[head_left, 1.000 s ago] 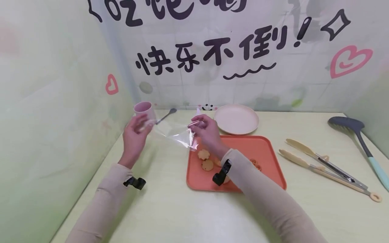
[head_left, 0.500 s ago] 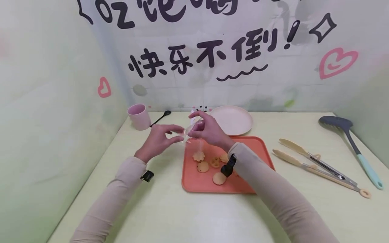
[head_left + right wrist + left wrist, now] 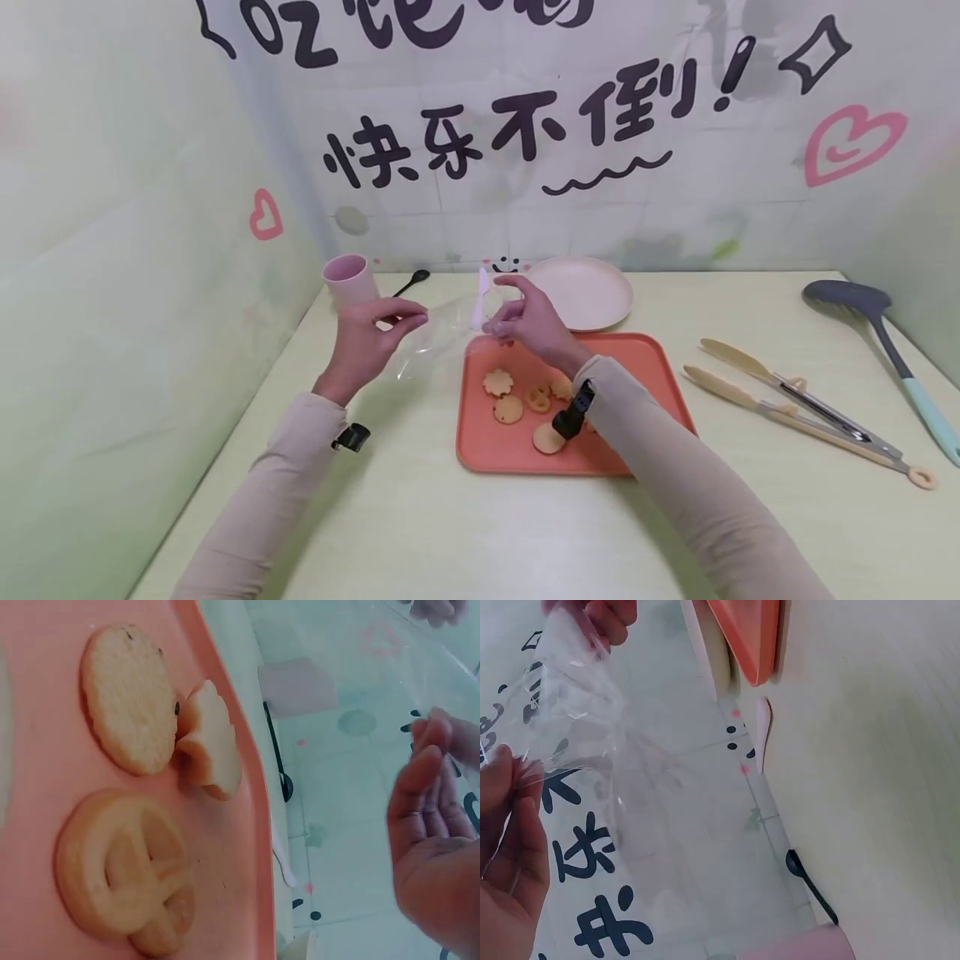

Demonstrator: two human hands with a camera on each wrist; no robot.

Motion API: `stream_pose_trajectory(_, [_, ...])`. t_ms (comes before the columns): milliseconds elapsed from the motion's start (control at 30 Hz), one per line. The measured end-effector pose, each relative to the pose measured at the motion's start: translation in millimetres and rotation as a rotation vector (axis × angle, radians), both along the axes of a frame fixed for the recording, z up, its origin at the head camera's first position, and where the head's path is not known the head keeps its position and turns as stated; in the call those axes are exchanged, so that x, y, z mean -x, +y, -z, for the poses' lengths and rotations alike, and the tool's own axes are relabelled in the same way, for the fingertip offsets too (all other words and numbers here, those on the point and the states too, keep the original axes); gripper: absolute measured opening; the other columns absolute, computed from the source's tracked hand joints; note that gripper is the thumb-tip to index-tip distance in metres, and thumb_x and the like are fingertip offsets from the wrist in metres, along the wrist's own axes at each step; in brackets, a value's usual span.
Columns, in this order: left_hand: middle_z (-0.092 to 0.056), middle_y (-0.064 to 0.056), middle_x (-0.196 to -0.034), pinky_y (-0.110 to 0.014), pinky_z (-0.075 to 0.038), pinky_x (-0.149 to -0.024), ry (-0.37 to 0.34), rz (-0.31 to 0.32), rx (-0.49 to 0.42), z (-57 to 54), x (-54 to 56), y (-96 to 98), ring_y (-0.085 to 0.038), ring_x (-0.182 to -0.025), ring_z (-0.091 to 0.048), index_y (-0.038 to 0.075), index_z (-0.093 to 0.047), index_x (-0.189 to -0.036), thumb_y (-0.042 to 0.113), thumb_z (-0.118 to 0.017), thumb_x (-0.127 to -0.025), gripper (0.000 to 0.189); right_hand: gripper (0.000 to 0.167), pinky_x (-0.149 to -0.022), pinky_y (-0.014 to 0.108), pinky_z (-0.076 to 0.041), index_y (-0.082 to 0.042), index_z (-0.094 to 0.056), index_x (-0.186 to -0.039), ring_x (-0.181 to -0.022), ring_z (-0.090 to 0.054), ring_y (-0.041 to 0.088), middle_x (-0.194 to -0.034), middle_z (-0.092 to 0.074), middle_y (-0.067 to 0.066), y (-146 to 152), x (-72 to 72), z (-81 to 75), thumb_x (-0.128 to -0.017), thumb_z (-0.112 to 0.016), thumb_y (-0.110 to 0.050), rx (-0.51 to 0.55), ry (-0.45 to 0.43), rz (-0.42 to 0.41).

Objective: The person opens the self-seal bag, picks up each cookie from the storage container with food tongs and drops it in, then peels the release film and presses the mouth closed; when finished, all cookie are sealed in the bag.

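A clear, crinkly plastic bag (image 3: 438,333) is stretched between both hands above the table, left of the tray's far corner. My left hand (image 3: 367,337) pinches one side of it between thumb and fingers. On the other side, my right hand (image 3: 536,329) pinches the bag's edge with thumb and finger, its index finger raised. In the left wrist view the bag (image 3: 585,697) hangs in loose, shiny folds. Beneath the right forearm lies an orange tray (image 3: 480,446) with several cookies, among them a pretzel-shaped cookie (image 3: 124,866) and a round cookie (image 3: 131,697).
Behind the hands stand a pink cup (image 3: 351,283), a black spoon (image 3: 412,282), a pale purple knife (image 3: 481,300) and a pink plate (image 3: 585,292). Tongs (image 3: 802,412) and a slotted turner (image 3: 873,321) lie on the right. A wall (image 3: 450,225) closes the back.
The left hand came right to meet the right hand, then drew back left, spreading the plastic bag between them. The right hand stayed near the tray's far edge.
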State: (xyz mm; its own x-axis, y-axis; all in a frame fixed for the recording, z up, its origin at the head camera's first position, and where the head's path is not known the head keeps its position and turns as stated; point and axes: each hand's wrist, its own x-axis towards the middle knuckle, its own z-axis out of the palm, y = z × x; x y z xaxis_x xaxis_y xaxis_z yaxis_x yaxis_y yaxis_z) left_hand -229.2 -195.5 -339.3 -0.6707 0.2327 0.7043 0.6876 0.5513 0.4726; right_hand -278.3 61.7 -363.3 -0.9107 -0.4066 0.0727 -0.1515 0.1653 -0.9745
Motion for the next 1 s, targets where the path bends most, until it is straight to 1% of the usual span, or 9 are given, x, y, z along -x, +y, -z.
stream_pose_trajectory(167, [-0.079, -0.008, -0.085, -0.015, -0.055, -0.067, 0.15, -0.002, 0.08, -0.5, 0.5, -4.6, -0.019, -0.07, -0.072, 0.004, -0.08, -0.09, 0.0, -0.086, -0.075, 0.017, 0.069, -0.068, 0.03, -0.057, -0.006, -0.036, -0.148, -0.062, -0.06, 0.014, -0.072, -0.064, -0.001, 1.3, 3.7, 2.7, -0.09, -0.074, -0.012, -0.102, -0.16, -0.032])
stream_pose_trajectory(267, [-0.079, -0.009, -0.086, -0.023, -0.058, -0.064, 0.167, 0.006, 0.148, 2.3, 1.2, -4.8, -0.018, -0.071, -0.072, 0.004, -0.08, -0.091, 0.002, -0.086, -0.075, 0.017, 0.063, -0.067, 0.031, -0.056, -0.005, -0.04, -0.145, -0.064, -0.059, 0.014, -0.077, -0.067, 0.003, 1.6, 4.3, 3.0, -0.093, -0.072, -0.017, -0.115, -0.217, -0.077])
stream_pose_trajectory(367, [-0.079, -0.009, -0.087, -0.03, -0.06, -0.062, 0.175, 0.002, 0.208, 7.0, 2.7, -6.0, -0.019, -0.072, -0.073, 0.003, -0.08, -0.091, 0.002, -0.086, -0.075, 0.018, 0.055, -0.067, 0.034, -0.057, -0.006, -0.044, -0.141, -0.068, -0.061, 0.018, -0.086, -0.07, 0.012, 1.0, 2.8, 1.3, -0.096, -0.069, -0.024, -0.139, -0.211, -0.103])
stream_pose_trajectory(467, [-0.079, -0.01, -0.087, -0.034, -0.061, -0.065, 0.199, -0.013, 0.265, 10.7, 4.7, -8.7, -0.021, -0.075, -0.074, 0.003, -0.079, -0.092, 0.003, -0.086, -0.075, 0.018, 0.048, -0.068, 0.037, -0.058, -0.007, -0.048, -0.136, -0.073, -0.064, 0.027, -0.092, -0.071, 0.018, 3.7, -1.2, -3.7, -0.097, -0.067, -0.029, -0.232, -0.122, -0.114])
stream_pose_trajectory(533, [-0.079, -0.009, -0.086, -0.036, -0.062, -0.068, 0.217, -0.03, 0.318, 12.8, 6.5, -11.7, -0.022, -0.077, -0.075, 0.004, -0.079, -0.092, 0.004, -0.086, -0.075, 0.018, 0.045, -0.069, 0.036, -0.058, -0.009, -0.05, -0.133, -0.075, -0.066, 0.031, -0.093, -0.071, 0.018, 12.6, -5.8, -9.5, -0.097, -0.067, -0.031, -0.343, -0.031, -0.125])
stream_pose_trajectory(633, [-0.079, -0.007, -0.085, -0.038, -0.063, -0.073, 0.215, -0.052, 0.401, 15.1, 8.5, -18.4, -0.022, -0.078, -0.075, 0.006, -0.079, -0.091, 0.007, -0.086, -0.075, 0.018, 0.04, -0.068, 0.032, -0.054, -0.011, -0.055, -0.127, -0.073, -0.065, 0.027, -0.088, -0.07, 0.012, 40.8, -17.0, -20.3, -0.096, -0.068, -0.032, -0.564, 0.148, -0.151])
stream_pose_trajectory(733, [-0.078, -0.004, -0.084, -0.038, -0.063, -0.073, 0.171, -0.078, 0.481, 17.1, 9.5, -27.9, -0.02, -0.078, -0.074, 0.009, -0.079, -0.09, 0.01, -0.087, -0.075, 0.017, 0.033, -0.066, 0.027, -0.052, -0.009, -0.062, -0.12, -0.069, -0.061, 0.014, -0.082, -0.069, 0.002, 84.5, -31.0, -27.7, -0.094, -0.07, -0.028, -0.755, 0.319, -0.174])
stream_pose_trajectory(867, [-0.078, -0.003, -0.083, -0.038, -0.062, -0.07, 0.07, -0.129, 0.57, 21.9, 10.7, -42.6, -0.02, -0.078, -0.074, 0.01, -0.08, -0.09, 0.011, -0.087, -0.075, 0.017, 0.032, -0.064, 0.028, -0.05, -0.005, -0.065, -0.114, -0.069, -0.057, 0.01, -0.078, -0.066, -0.002, 154.1, -47.8, -27.6, -0.09, -0.075, -0.023, -0.902, 0.402, -0.098])
stream_pose_trajectory(1000, [-0.079, -0.004, -0.084, -0.04, -0.061, -0.07, -0.036, -0.163, 0.637, 29.0, 13.5, -55.5, -0.022, -0.077, -0.074, 0.01, -0.081, -0.092, 0.011, -0.085, -0.078, 0.015, 0.044, -0.072, 0.042, -0.055, 0.001, -0.064, -0.113, -0.081, -0.064, 0.022, -0.09, -0.069, 0.009, 224.1, -61.2, -13.9, -0.084, -0.082, -0.028, -1.024, 0.437, 0.043])
